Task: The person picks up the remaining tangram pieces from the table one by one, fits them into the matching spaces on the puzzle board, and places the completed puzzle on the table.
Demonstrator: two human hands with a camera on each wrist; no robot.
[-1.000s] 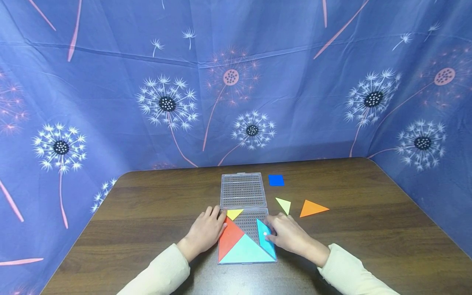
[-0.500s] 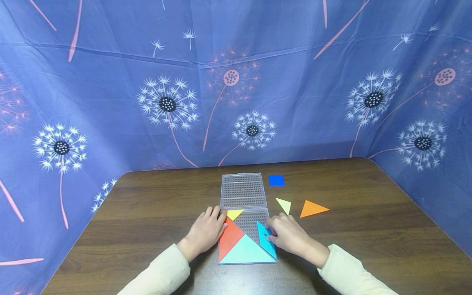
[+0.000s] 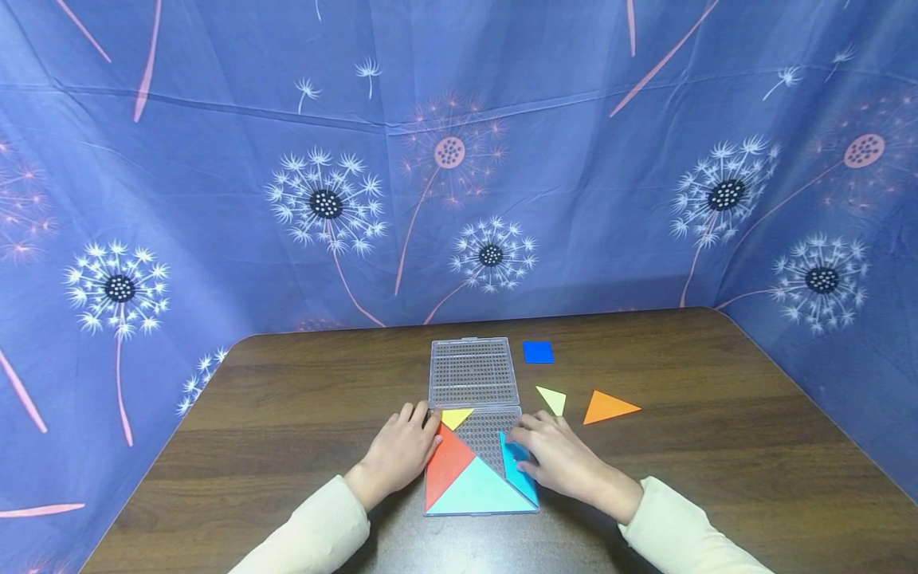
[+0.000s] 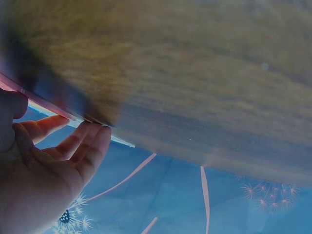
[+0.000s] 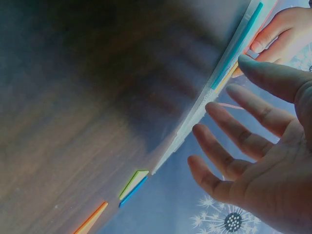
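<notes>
A clear hinged plastic case lies unfolded on the table, its near half holding tangram pieces. My left hand rests on that half's left edge, fingers extended, thumb at the red triangle. On the right side, the thumb and fingertips of my right hand touch the top of a blue parallelogram, partly covering it. The right wrist view has these fingers spread and only slightly bent. A light aqua triangle fills the front, and a yellow triangle sits at the back left corner.
The case's ridged far half lies flat behind. To the right on the wooden table are a blue square, a pale green triangle and an orange triangle. A patterned blue cloth hangs behind the table.
The parallelogram has shifted slightly toward the near edge of the case. My right hand's fingers have moved a little left, farther over it. My left hand has stayed in place.
</notes>
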